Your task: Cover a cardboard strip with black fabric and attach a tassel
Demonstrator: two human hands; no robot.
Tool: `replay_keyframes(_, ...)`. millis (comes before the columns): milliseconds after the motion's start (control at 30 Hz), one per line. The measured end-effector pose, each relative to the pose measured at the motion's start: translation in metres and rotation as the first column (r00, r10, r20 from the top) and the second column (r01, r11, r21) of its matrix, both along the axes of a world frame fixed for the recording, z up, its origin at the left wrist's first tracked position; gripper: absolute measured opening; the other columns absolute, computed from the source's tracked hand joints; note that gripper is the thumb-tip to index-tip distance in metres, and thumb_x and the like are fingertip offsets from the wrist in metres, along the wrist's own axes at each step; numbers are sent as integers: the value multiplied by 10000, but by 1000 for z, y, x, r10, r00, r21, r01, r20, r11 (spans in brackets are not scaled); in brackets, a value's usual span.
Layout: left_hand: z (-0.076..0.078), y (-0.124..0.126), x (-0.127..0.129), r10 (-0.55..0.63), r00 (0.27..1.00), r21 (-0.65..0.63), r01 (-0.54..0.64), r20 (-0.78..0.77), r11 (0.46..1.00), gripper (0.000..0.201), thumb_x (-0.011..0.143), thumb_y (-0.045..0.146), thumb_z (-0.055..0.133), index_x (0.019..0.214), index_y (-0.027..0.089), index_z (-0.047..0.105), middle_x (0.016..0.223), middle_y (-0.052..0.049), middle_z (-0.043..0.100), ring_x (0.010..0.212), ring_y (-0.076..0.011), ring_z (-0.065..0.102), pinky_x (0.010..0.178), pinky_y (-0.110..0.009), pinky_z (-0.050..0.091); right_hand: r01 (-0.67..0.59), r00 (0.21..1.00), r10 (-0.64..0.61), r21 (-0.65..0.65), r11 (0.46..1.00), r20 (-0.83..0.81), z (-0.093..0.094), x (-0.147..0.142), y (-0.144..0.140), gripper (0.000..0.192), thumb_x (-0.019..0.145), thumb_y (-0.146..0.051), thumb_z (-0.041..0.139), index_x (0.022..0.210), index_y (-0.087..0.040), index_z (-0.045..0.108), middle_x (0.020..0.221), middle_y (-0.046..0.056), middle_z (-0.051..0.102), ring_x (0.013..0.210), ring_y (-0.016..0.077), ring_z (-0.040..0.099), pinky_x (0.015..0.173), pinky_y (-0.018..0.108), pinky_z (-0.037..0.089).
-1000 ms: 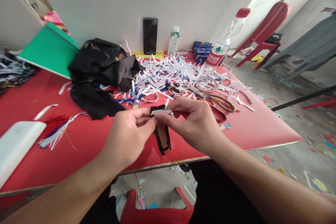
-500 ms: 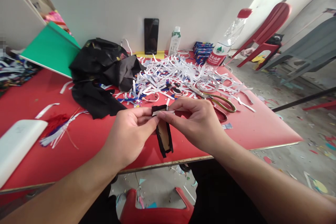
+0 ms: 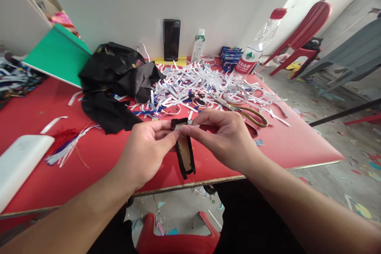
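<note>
A: Change since a second ago?

B: Minimal. White paper strip drawn slightly tighter across top of black-edged brown card piece; piece hanging above near edge of red table.

A: Fingers?

B: Left hand pinched on piece's top; right hand pinched on strip. Long brass-handled scissors just beyond, untouched, beside white paper shreds.

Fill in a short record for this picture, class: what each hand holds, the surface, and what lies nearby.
Left hand: pinches the top of a black-edged strip
Right hand: pinches the same strip's top
Surface: red table
Behind hands: scissors, paper shreds, black cloth
Far edge: phone, plastic bottle
</note>
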State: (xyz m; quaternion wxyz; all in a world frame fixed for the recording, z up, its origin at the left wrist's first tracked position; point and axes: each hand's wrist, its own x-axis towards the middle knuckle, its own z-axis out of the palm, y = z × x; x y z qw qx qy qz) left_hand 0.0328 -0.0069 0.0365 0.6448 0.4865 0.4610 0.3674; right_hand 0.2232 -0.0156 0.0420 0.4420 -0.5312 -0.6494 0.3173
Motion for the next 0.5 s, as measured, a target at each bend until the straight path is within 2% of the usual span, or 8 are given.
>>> replay_keyframes(500, 1, -1, 0, -9, 1000, 37, 10, -27, 999, 305, 816, 365, 929, 1076, 218, 868, 1020, -52, 867, 965, -232, 819, 920, -301, 648, 42, 999, -41, -37, 998, 25, -2, 0, 1, 246, 862, -350, 809, 691, -189, 737, 617, -21, 641, 568, 107, 517, 520, 254, 373)
